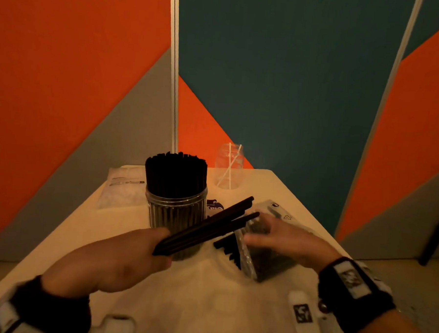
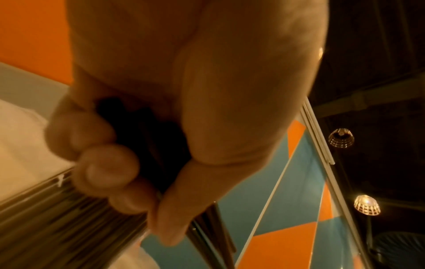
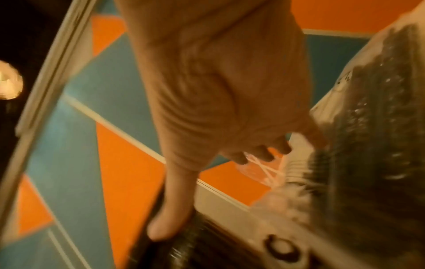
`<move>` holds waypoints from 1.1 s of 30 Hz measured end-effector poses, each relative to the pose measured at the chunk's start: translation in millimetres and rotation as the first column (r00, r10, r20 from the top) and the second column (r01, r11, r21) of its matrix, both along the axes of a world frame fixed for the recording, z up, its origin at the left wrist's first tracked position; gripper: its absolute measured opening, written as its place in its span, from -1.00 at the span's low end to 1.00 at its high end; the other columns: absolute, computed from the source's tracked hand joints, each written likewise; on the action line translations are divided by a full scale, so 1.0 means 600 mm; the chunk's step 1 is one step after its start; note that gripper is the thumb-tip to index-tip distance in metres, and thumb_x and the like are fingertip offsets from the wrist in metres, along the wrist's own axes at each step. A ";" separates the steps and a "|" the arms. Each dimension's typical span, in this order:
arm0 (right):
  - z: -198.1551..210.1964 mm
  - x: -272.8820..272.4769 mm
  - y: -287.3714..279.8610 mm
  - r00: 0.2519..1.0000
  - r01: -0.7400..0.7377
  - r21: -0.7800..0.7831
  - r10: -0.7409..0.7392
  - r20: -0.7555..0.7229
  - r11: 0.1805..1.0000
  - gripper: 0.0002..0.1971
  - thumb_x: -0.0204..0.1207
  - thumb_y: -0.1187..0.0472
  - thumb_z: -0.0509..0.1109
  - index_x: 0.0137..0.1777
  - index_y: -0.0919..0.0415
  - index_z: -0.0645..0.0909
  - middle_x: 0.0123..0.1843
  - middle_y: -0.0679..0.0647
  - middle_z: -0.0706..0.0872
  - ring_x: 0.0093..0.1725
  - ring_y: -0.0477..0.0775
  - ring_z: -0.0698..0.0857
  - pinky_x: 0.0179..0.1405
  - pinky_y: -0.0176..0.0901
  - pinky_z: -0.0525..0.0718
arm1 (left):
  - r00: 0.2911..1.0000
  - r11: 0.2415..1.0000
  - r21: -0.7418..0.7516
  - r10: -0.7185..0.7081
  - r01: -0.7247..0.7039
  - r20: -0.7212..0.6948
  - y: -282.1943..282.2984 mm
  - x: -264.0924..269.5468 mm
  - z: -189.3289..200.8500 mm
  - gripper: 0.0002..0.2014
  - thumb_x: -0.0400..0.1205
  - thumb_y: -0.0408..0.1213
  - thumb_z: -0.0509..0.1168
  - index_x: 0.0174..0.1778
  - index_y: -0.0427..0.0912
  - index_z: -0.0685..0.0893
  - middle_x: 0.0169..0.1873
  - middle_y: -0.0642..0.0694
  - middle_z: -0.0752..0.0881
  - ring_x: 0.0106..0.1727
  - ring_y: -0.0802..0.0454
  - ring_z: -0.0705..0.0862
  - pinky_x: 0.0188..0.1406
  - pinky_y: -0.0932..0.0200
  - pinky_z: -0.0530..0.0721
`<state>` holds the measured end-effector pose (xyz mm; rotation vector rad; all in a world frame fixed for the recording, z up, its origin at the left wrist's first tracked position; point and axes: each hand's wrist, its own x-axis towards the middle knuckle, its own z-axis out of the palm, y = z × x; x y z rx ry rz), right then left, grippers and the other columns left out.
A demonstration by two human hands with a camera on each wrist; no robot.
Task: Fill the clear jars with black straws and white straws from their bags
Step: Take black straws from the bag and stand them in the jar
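Cream table [image 1: 181,299], left hand [image 1: 111,260] gripping black straws [image 1: 205,228], right hand [image 1: 285,240] on bag [image 1: 264,260]

Orange, teal and grey wall panels [image 1: 281,80], pale table [image 1: 206,293], dim warm light

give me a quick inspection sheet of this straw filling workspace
surface: pale table, dim warm light.
job's things: near jar packed upright with black straws; far jar holds only a few white straws; loose bundle of black straws in the left hand; black straw bag lying open, straws poking out; white straw bag flat at far left.
clutter: dark printed label behind the near jar.
grippers: left hand grips the bundle, fingers curled round it; right hand on the black straw bag, grip blurred.
cables: nothing seen.
surroundings: orange, teal and grey wall panels; ceiling lamps.
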<state>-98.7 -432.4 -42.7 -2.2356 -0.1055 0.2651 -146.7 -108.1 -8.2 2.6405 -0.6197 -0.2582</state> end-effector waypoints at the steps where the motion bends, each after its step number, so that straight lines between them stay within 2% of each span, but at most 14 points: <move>1: 0.019 -0.008 0.000 0.993 0.012 0.152 -0.029 0.110 0.988 0.21 0.06 -0.69 0.42 0.72 -0.24 0.17 0.69 -0.17 0.32 0.53 -0.03 0.44 0.38 -0.07 0.55 | 1.000 1.000 -0.028 -0.006 0.006 -0.007 -0.004 0.002 -0.003 -0.92 0.69 -0.07 0.29 0.08 0.18 0.58 -0.11 0.16 0.69 -0.21 0.33 0.63 -0.25 0.40 0.56; 4: 0.055 -0.017 0.007 0.914 -0.018 0.489 -0.185 0.362 0.872 -0.23 0.39 -0.66 0.12 0.46 -0.25 0.55 0.47 -0.25 0.63 0.44 -0.18 0.59 0.40 -0.03 0.54 | 0.991 0.981 -0.188 -0.065 0.043 -0.115 -0.026 0.007 -0.007 -0.92 0.68 -0.11 0.32 0.00 0.21 0.60 -0.23 0.20 0.66 -0.34 0.32 0.59 -0.29 0.35 0.59; 6: 0.068 -0.017 0.024 0.860 -0.081 0.540 -0.215 0.463 0.838 -0.43 0.59 -0.44 0.08 0.28 -0.12 0.70 0.24 -0.04 0.80 0.26 -0.02 0.76 0.29 0.07 0.65 | 0.978 0.960 -0.276 -0.108 0.056 -0.177 -0.045 0.010 -0.008 -0.92 0.66 -0.13 0.35 -0.01 0.18 0.61 -0.26 0.16 0.62 -0.30 0.22 0.59 -0.25 0.21 0.64; 7: 0.076 -0.018 0.033 0.826 -0.100 0.542 -0.235 0.513 0.834 -0.48 0.64 -0.34 0.09 0.19 -0.04 0.74 0.11 0.06 0.85 0.13 0.07 0.82 0.18 0.06 0.72 | 0.974 0.954 -0.294 -0.123 0.063 -0.189 -0.054 0.011 -0.009 -0.91 0.65 -0.14 0.35 -0.01 0.16 0.60 -0.25 0.14 0.61 -0.28 0.18 0.60 -0.23 0.16 0.66; 9: 0.089 -0.016 0.047 0.744 -0.087 0.507 -0.283 0.605 0.858 -0.51 0.69 -0.24 0.11 -0.07 0.05 0.76 -0.14 0.13 0.85 -0.14 0.05 0.83 -0.07 -0.13 0.76 | 0.967 0.944 -0.321 -0.147 0.075 -0.207 -0.074 0.016 -0.012 -0.90 0.63 -0.16 0.37 -0.04 0.13 0.58 -0.30 0.18 0.61 -0.29 0.16 0.64 -0.17 0.08 0.68; 11: 0.098 -0.009 0.060 0.673 -0.066 0.427 -0.276 0.687 0.902 -0.48 0.73 -0.16 0.16 -0.31 0.10 0.72 -0.33 0.08 0.80 -0.37 -0.08 0.73 -0.31 -0.35 0.64 | 0.961 0.931 -0.360 -0.148 0.055 -0.235 -0.092 0.021 -0.016 -0.89 0.63 -0.19 0.38 -0.06 0.11 0.58 -0.40 0.20 0.63 -0.34 0.16 0.67 -0.21 0.13 0.69; 13: 0.106 -0.001 0.079 0.626 -0.057 0.307 -0.205 0.752 0.950 -0.47 0.76 -0.06 0.21 -0.43 0.08 0.69 -0.47 -0.05 0.71 -0.49 -0.19 0.62 -0.41 -0.43 0.52 | 0.958 0.905 -0.425 -0.122 0.001 -0.259 -0.111 0.024 -0.015 -0.90 0.63 -0.22 0.39 -0.02 0.01 0.59 -0.48 0.13 0.65 -0.40 0.11 0.67 -0.26 0.16 0.68; 18: 0.114 0.005 0.144 0.572 -0.174 0.071 0.042 0.819 0.982 -0.54 0.73 -0.12 0.24 -0.33 0.06 0.72 -0.38 -0.11 0.70 -0.30 -0.09 0.69 -0.22 -0.10 0.63 | 0.970 0.722 -0.688 -0.105 -0.077 -0.219 -0.146 0.027 0.002 -0.89 0.65 -0.32 0.39 -0.03 -0.26 0.60 -0.49 -0.15 0.66 -0.47 -0.07 0.65 -0.33 0.04 0.65; 20: 0.116 0.009 0.154 0.531 -0.226 0.133 0.007 0.847 0.965 -0.54 0.72 -0.18 0.13 -0.15 0.04 0.76 -0.26 -0.19 0.70 -0.15 -0.06 0.72 -0.14 -0.18 0.63 | 0.975 0.661 -0.743 -0.077 -0.105 -0.207 -0.145 0.028 0.004 -0.92 0.65 -0.36 0.38 -0.07 -0.29 0.62 -0.46 -0.21 0.65 -0.46 -0.12 0.65 -0.36 0.06 0.61; 22: 0.112 0.019 0.152 0.508 -0.230 0.271 -0.123 0.852 0.935 -0.56 0.75 -0.14 0.08 0.00 0.04 0.74 -0.14 -0.18 0.70 -0.04 -0.03 0.72 -0.11 -0.27 0.61 | 0.981 0.613 -0.776 -0.001 -0.151 -0.192 -0.136 0.029 0.004 -0.92 0.65 -0.35 0.38 -0.07 -0.29 0.65 -0.44 -0.21 0.65 -0.42 -0.13 0.68 -0.34 0.05 0.64; 24: 0.093 0.030 0.147 0.515 -0.139 0.267 -0.160 0.842 0.954 -0.66 0.78 -0.05 0.12 0.00 0.03 0.69 -0.09 -0.15 0.68 -0.03 -0.07 0.68 -0.11 -0.14 0.66 | 0.986 0.546 -0.821 0.092 -0.167 -0.140 -0.122 0.028 0.007 -0.91 0.65 -0.33 0.39 -0.02 -0.28 0.66 -0.43 -0.18 0.67 -0.38 -0.12 0.70 -0.23 -0.05 0.70; 26: 0.063 0.038 0.148 0.544 -0.038 0.057 -0.027 0.838 0.998 -0.81 0.75 0.05 0.24 0.02 0.01 0.68 -0.05 -0.12 0.61 -0.01 -0.13 0.61 -0.05 -0.01 0.66 | 0.986 0.445 -0.886 0.156 -0.128 -0.064 -0.109 0.028 0.016 -0.92 0.65 -0.37 0.38 0.00 -0.30 0.66 -0.41 -0.19 0.69 -0.36 -0.12 0.72 -0.14 -0.13 0.73; 29: 0.022 0.040 0.164 0.538 -0.034 -0.255 0.233 0.810 0.966 -0.82 0.66 0.06 0.30 0.20 -0.08 0.64 0.02 -0.10 0.50 0.08 -0.06 0.51 -0.02 -0.11 0.58 | 0.972 0.347 -0.937 0.227 -0.027 0.056 -0.096 0.031 0.038 -0.97 0.65 -0.44 0.34 -0.04 -0.33 0.65 -0.37 -0.27 0.73 -0.30 -0.21 0.77 -0.10 -0.17 0.74; 33: 0.010 0.045 0.189 0.532 0.048 -0.383 0.302 0.791 0.922 -0.67 0.58 0.07 0.42 0.34 -0.07 0.59 0.12 -0.08 0.48 0.14 0.04 0.47 0.01 -0.07 0.57 | 0.959 0.232 -0.970 0.252 0.069 0.129 -0.092 0.035 0.069 -0.96 0.63 -0.47 0.33 -0.04 -0.33 0.65 -0.33 -0.33 0.75 -0.22 -0.32 0.79 -0.08 -0.11 0.79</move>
